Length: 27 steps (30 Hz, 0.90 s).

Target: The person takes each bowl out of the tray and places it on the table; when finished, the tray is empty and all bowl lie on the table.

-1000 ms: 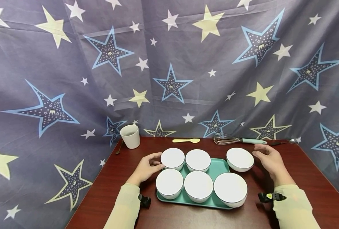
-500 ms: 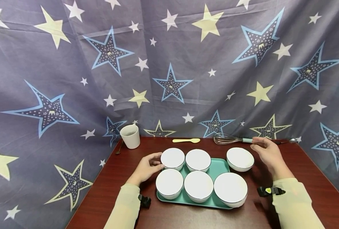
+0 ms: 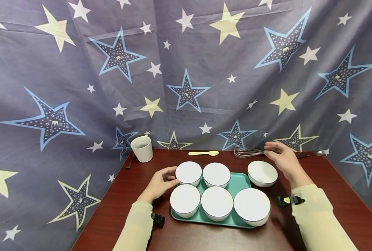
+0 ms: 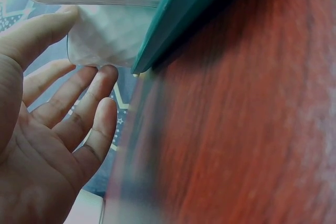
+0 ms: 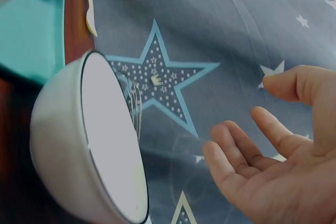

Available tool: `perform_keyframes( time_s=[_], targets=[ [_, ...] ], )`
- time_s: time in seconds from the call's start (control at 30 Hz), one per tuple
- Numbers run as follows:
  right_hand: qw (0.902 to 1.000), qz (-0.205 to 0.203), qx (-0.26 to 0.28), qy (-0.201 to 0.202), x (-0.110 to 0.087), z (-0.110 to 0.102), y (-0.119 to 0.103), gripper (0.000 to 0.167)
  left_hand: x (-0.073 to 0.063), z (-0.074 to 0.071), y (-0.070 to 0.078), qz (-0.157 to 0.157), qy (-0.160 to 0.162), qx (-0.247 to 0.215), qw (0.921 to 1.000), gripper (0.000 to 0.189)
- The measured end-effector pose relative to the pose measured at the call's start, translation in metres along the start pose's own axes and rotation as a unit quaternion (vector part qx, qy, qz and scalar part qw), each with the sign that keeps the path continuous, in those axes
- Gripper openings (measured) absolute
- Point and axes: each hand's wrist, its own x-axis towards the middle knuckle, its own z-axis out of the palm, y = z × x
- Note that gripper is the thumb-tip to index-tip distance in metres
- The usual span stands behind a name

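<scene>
Starry cloth (image 3: 205, 55) backs the worktop (image 3: 186, 238); five bowls (image 3: 216, 205) stand on the tray (image 3: 240, 181), a sixth bowl (image 3: 262, 174) just beside it. The left grip (image 3: 159, 184), loosely spread, touches the back-left bowl (image 3: 188, 172); the right grip (image 3: 284, 158), wide, holds nothing. Tray-loading seems in hand; next likely calls for grasping the sixth bowl

Table (image 3: 179, 240) and starred cloth (image 3: 186, 52) are viewed forward and down from the head, farthest off. Both wrist views are tilted sideways, set close behind left hand (image 4: 52, 135) and right hand (image 5: 283, 177). Tray (image 3: 242, 180) is shared by all three; whisk (image 3: 245, 151) by head and right wrist.
</scene>
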Motion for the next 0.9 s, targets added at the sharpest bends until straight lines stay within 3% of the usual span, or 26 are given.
perform_keyframes(
  time_s=[0.3,0.57,0.9],
  targets=[
    [0.9969,0.011,0.035,-0.069,0.012,0.015,-0.018,0.054,0.0,-0.001,-0.001,-0.006,-0.004,0.009,0.9999,0.058],
    [0.9939,0.017,0.033,-0.104,0.024,0.029,-0.029,0.055,-0.001,0.001,0.004,-0.003,0.001,0.008,1.0,0.06],
    [0.9839,0.042,0.071,-0.158,0.039,0.046,-0.027,0.053,-0.013,-0.002,0.04,0.0,-0.014,-0.005,0.9999,0.058]
  ],
)
